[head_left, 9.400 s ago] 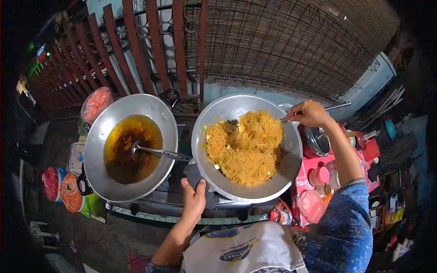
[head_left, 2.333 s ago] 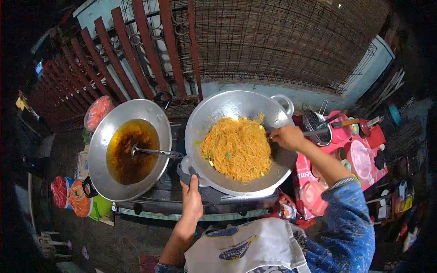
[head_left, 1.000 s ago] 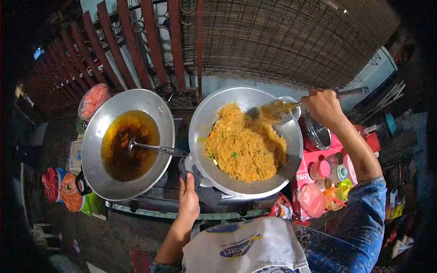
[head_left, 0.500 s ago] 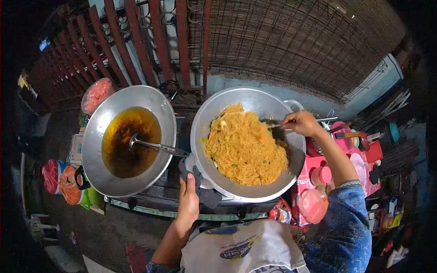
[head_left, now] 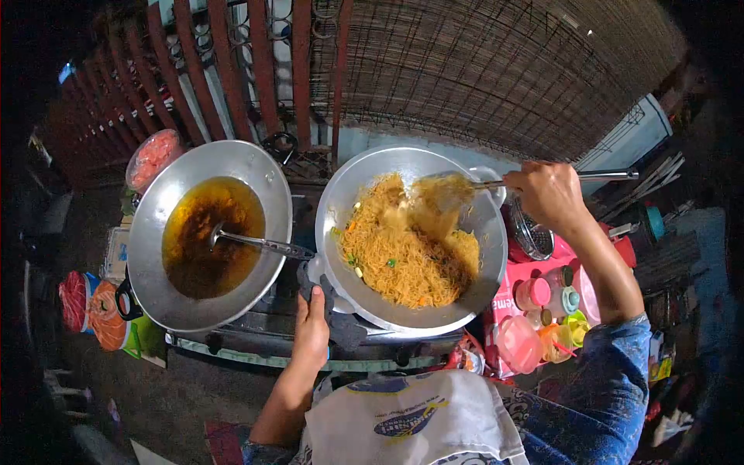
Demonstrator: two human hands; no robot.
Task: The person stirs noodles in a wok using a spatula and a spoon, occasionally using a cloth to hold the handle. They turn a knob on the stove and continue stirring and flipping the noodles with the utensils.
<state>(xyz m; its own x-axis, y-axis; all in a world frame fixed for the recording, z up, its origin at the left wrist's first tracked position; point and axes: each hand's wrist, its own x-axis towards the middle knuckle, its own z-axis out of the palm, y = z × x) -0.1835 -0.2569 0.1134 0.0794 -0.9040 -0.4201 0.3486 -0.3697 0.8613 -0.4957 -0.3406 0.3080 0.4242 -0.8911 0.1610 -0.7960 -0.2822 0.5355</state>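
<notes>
Golden, thin noodles (head_left: 399, 263) with bits of green and orange fill the large metal wok (head_left: 364, 167) in front of me. My right hand (head_left: 549, 195) is closed around the handle of a metal spatula (head_left: 608, 176); its blade is among lifted, motion-blurred noodles at the wok's upper right. At the wok's near left edge, my left hand (head_left: 311, 337) grips a dark cloth (head_left: 347, 332) at the handle there. To the left stands a second wok (head_left: 147, 271) holding brown-yellow oil (head_left: 186, 225), with a ladle (head_left: 271, 246) resting in it.
On the right, a pink-covered surface holds a strainer (head_left: 533, 236), a pink-lidded jar (head_left: 533, 293) and other small containers. A bag of pink food (head_left: 155, 159) sits behind the left wok. Red fence bars (head_left: 260, 70) and a woven screen (head_left: 465, 70) rise behind.
My right hand has moved right and slightly up with the spatula, lifting noodles toward the wok's upper right. My left hand stays at the cloth. The whole view has shifted a little.
</notes>
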